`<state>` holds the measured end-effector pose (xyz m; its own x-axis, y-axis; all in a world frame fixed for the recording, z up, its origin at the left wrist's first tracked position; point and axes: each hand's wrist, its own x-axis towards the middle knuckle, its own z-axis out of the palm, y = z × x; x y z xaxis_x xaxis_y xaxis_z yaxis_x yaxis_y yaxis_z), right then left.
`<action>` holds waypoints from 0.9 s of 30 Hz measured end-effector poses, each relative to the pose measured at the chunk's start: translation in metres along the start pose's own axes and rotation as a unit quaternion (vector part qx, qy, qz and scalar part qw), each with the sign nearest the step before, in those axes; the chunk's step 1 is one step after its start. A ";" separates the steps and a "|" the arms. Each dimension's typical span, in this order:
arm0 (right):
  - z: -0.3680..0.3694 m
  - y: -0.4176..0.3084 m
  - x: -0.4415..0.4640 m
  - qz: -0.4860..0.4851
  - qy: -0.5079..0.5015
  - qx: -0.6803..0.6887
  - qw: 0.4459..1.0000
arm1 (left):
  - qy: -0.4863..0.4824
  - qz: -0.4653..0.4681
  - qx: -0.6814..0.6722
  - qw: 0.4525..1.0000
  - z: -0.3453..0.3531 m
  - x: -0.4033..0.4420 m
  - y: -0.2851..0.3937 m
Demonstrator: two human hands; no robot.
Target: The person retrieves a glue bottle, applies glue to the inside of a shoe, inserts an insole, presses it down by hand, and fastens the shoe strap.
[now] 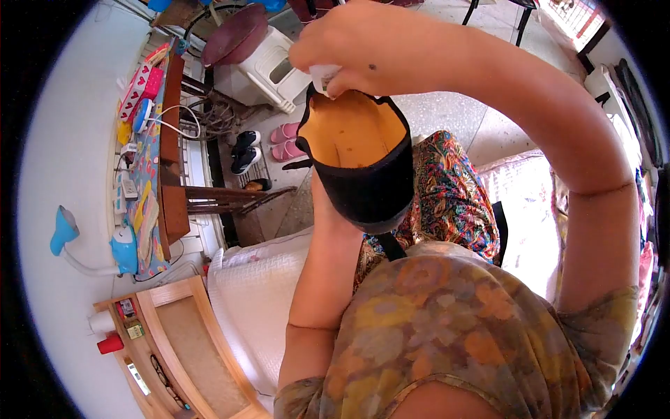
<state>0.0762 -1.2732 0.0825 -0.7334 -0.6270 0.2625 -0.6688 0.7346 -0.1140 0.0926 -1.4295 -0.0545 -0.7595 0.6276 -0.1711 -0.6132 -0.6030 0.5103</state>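
A black boot-like item [363,188] with a tan lining is held up in front of me, its wide opening tilted towards my head. My left hand [335,216] is behind and below it, with the fingers hidden by its side; the wrist and forearm rise to it from below. At the upper rim, my right hand [349,52] has its fingers closed on a small white piece [324,75], whose kind I cannot make out. That piece touches or nearly touches the rim. A dark tab sticks out on the left of the black item.
A bed with a white cover [258,293] is at the left, by a wooden headboard [192,342]. Beyond stand a side table [174,202] with a blue lamp [64,227], a white stool [269,66], pink slippers [285,143] and dark shoes [246,152]. Patterned trousers [453,202] cover my legs.
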 end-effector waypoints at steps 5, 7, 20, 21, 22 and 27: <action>0.021 0.004 0.001 0.030 0.038 -0.013 0.999 | 0.000 -0.030 -0.033 0.999 0.003 -0.003 0.001; 0.028 0.004 0.003 0.004 0.132 -0.039 0.991 | 0.002 -0.038 -0.042 0.998 0.003 -0.003 0.001; 0.034 0.004 0.006 0.002 0.091 -0.097 0.991 | 0.011 -0.083 -0.132 0.988 -0.008 0.014 0.009; 0.034 0.003 0.006 -0.001 0.090 -0.104 0.991 | 0.009 -0.088 -0.161 0.983 -0.010 0.017 0.009; 0.034 0.002 0.007 -0.002 0.090 -0.104 0.991 | 0.011 -0.085 -0.159 0.983 -0.012 0.018 0.009; 0.038 0.003 0.009 -0.023 0.078 -0.132 0.988 | 0.040 -0.082 -0.167 0.982 -0.004 0.010 0.007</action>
<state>0.0626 -1.2864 0.0486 -0.6621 -0.6288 0.4078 -0.6309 0.7613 0.1496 0.0804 -1.4297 -0.0566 -0.6505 0.6974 -0.3006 -0.7560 -0.6326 0.1683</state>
